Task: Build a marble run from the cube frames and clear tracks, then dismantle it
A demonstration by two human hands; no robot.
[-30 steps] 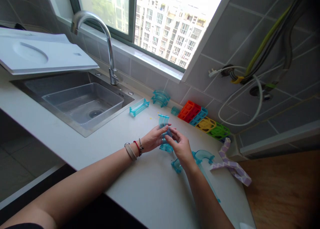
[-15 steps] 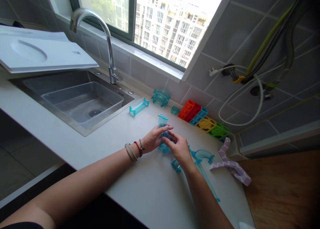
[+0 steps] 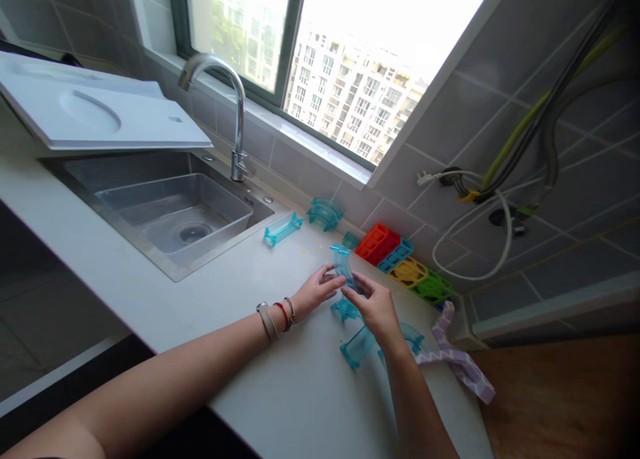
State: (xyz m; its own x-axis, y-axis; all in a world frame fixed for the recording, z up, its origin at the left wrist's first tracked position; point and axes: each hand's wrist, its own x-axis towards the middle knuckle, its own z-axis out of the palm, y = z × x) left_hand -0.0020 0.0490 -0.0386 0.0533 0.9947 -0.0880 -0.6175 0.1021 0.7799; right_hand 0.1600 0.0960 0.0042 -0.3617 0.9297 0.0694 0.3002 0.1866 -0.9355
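Note:
A clear blue curved track piece [image 3: 343,261] stands over the counter between my two hands. On its left side, my left hand [image 3: 319,288] grips it with fingertips and thumb. From the right, my right hand [image 3: 373,305] pinches the same piece, its fingers partly hiding the lower end. Just below the hands lies another clear blue piece [image 3: 345,309]; whether it is joined to the held one I cannot tell. Nearer me are a clear blue straight piece [image 3: 358,347] and, partly behind my right wrist, a curved one [image 3: 413,337].
Toward the wall are a straight blue piece [image 3: 283,229], curved blue pieces [image 3: 325,213] and a row of red blocks [image 3: 377,243], blue, yellow and green ones. A purple patterned strip [image 3: 463,365] lies right. The sink [image 3: 175,272] with its faucet [image 3: 239,125] is left.
The view has shifted, so the scene sits lower. My hands have turned slightly around the curved piece, showing more of it. The long blue strip by my right forearm no longer shows.

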